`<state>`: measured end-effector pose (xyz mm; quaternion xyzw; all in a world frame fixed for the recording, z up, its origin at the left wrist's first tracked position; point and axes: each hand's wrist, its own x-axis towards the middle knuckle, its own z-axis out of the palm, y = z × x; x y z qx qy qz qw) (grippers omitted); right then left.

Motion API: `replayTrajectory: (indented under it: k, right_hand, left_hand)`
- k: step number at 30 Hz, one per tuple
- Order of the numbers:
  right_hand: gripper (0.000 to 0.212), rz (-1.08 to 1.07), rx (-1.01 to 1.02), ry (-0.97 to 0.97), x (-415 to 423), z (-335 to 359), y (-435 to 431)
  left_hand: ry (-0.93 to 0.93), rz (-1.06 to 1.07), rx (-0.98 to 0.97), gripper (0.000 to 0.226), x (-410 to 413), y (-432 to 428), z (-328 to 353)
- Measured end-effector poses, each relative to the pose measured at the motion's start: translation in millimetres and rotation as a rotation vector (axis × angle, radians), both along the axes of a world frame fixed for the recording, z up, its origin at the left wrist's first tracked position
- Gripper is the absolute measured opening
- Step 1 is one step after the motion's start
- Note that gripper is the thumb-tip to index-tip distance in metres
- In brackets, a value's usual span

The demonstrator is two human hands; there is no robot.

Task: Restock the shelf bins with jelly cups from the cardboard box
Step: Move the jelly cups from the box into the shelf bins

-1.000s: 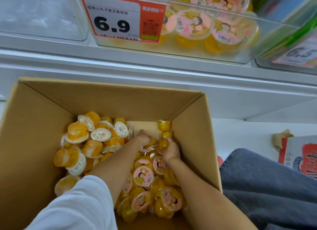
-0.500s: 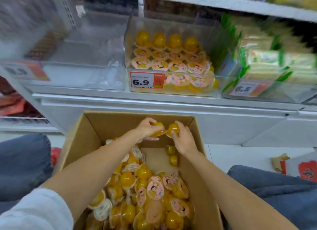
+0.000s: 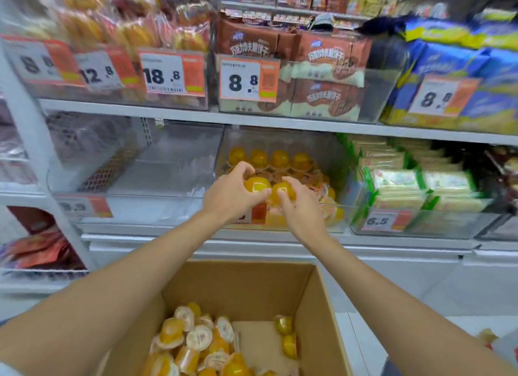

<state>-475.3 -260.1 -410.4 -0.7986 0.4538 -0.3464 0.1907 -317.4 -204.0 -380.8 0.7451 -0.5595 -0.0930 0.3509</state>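
My left hand [image 3: 229, 192] grips an orange jelly cup [image 3: 256, 184] and my right hand [image 3: 301, 210] grips a second orange jelly cup [image 3: 284, 190]. Both cups are held side by side at the front rim of the clear shelf bin [image 3: 340, 221], which holds several rows of orange jelly cups [image 3: 279, 158]. Below my arms stands the open cardboard box [image 3: 252, 286] with several jelly cups [image 3: 196, 339] heaped at its left and bare cardboard at its right.
To the left of the jelly bin sits an empty-looking clear bin [image 3: 134, 204]. A bin of green-edged packets [image 3: 420, 190] stands to the right. The shelf above carries brown biscuit packs [image 3: 316, 76] and price tags. White floor lies right of the box.
Both hands have risen out of the box, each with a jelly cup, and now reach the jelly bin on the shelf. The view has tilted up toward the shelves.
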Motion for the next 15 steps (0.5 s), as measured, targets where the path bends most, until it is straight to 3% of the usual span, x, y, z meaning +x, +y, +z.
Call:
replayTrajectory:
  k: [4,7,11,15]
  right_hand:
    - [0.033,-0.028,0.126,-0.203,15,16,-31]
    - [0.038,-0.038,0.158,-0.242,27,24,-59]
    - [0.05,-0.007,0.26,-0.115,61,8,-109]
    - [0.052,0.003,0.356,0.132,77,-20,-139]
  left_hand:
    - [0.237,0.064,-0.107,0.048,14,-36,6]
    - [0.284,0.133,-0.12,0.057,25,-67,2]
    - [0.311,0.197,-0.056,0.054,37,-106,-14]
    - [0.263,0.228,0.009,0.028,47,-127,-37]
